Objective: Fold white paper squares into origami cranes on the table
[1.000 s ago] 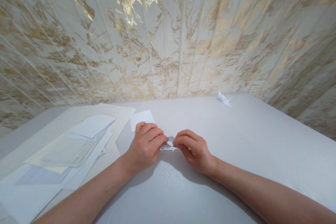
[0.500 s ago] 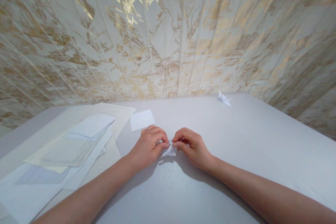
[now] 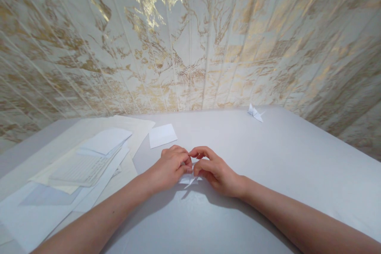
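Observation:
A small folded white paper [image 3: 192,180] is between my two hands, just above the table, with a thin pointed part sticking out toward me. My left hand [image 3: 175,167] pinches it from the left, thumb against the curled fingers. From the right, my right hand [image 3: 212,168] reaches over it, its thumb and fingers bent at the paper and its index finger arched near my left fingers. The fingers partly hide the paper, so the right hand's exact contact is hard to make out.
A folded paper crane [image 3: 256,113] stands at the back right of the white table [image 3: 282,166]. Behind my left hand lies a white paper square [image 3: 162,135]. Overlapping sheets [image 3: 80,166] cover the left side. A gold-patterned curtain [image 3: 190,39] hangs behind.
The folded paper has turned, and a thin point now faces me. My right fingers have loosened and spread a little, with the index finger lifted toward my left hand.

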Available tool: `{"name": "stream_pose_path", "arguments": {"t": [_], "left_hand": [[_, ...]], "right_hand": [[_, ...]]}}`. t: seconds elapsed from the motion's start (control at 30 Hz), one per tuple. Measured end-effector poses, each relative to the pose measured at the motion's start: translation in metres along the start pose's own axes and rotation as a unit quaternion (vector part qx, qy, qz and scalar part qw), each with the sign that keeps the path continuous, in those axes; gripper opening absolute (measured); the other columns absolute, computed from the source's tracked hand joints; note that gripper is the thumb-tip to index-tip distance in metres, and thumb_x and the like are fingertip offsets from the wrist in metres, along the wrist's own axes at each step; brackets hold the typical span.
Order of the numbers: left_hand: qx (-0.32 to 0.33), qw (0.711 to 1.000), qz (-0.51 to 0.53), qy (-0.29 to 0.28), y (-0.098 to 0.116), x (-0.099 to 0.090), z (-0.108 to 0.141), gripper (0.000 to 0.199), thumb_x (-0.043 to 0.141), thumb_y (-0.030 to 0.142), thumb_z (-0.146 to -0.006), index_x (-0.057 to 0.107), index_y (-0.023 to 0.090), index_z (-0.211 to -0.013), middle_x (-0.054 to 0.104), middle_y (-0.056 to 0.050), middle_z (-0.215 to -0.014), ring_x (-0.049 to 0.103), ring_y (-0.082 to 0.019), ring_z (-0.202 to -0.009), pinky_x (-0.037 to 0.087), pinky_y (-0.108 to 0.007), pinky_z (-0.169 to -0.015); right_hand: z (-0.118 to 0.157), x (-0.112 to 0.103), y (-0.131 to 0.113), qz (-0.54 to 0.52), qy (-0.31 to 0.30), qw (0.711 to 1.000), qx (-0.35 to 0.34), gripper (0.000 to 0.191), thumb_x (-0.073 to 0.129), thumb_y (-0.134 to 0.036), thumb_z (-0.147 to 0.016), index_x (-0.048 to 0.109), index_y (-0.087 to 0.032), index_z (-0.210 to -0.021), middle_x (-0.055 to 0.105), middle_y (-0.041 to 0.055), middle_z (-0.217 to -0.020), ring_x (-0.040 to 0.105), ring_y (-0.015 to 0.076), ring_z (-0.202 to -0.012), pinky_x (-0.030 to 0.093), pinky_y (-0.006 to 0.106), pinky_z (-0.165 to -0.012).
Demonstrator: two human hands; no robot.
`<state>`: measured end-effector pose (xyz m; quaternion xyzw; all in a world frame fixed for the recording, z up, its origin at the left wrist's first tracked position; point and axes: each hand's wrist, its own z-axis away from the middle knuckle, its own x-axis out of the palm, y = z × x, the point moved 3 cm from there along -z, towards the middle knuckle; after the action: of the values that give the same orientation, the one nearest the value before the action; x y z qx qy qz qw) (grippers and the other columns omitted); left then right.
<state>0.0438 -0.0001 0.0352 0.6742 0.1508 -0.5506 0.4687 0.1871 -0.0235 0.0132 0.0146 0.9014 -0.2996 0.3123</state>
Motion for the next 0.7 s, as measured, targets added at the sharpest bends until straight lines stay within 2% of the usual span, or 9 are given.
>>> {"name": "stream_pose_path", "arguments": {"t": [0.27,0.43,0.57,0.7], "left_hand": [[-0.012,0.999,-0.032,0.009,-0.002,0.002,0.001,0.012,0.049,0.017,-0.079,0.058,0.018,-0.071,0.062,-0.003,-0.083,0.051,-0.021,-0.092,0.033,-0.036,-0.081],[-0.012,0.999,-0.015,0.037,-0.002,0.000,0.003,0.013,0.049,0.014,-0.077,0.055,0.017,-0.066,0.061,-0.001,-0.076,0.052,-0.018,-0.085,0.033,-0.033,-0.078],[0.003,0.999,-0.002,0.053,0.001,-0.003,0.004,0.010,0.053,0.016,-0.074,0.058,0.018,-0.065,0.063,-0.001,-0.081,0.051,-0.020,-0.090,0.033,-0.035,-0.082],[0.035,0.997,0.017,0.059,0.003,-0.003,0.004,0.009,0.056,0.016,-0.071,0.063,0.021,-0.069,0.066,0.000,-0.085,0.052,-0.021,-0.093,0.031,-0.039,-0.085]], "right_hand": [[0.001,-0.001,0.006,-0.038,-0.001,0.998,0.046,0.019,0.045,-0.002,-0.080,0.054,-0.018,-0.078,0.050,0.0079,-0.102,0.053,0.0144,-0.092,0.046,0.029,-0.079],[0.001,-0.003,0.013,-0.019,0.015,0.992,0.124,0.005,0.052,-0.015,-0.080,0.056,-0.017,-0.082,0.056,0.0033,-0.076,0.052,0.0140,-0.071,0.044,0.026,-0.065],[0.001,0.000,0.016,-0.020,0.006,0.986,0.163,0.011,0.049,-0.012,-0.079,0.055,-0.017,-0.071,0.055,0.0015,-0.070,0.051,0.0129,-0.067,0.041,0.025,-0.064],[0.001,0.001,0.016,-0.028,-0.004,0.984,0.179,0.012,0.046,-0.009,-0.076,0.052,-0.017,-0.068,0.054,0.0008,-0.069,0.050,0.0127,-0.066,0.041,0.024,-0.063]]}}
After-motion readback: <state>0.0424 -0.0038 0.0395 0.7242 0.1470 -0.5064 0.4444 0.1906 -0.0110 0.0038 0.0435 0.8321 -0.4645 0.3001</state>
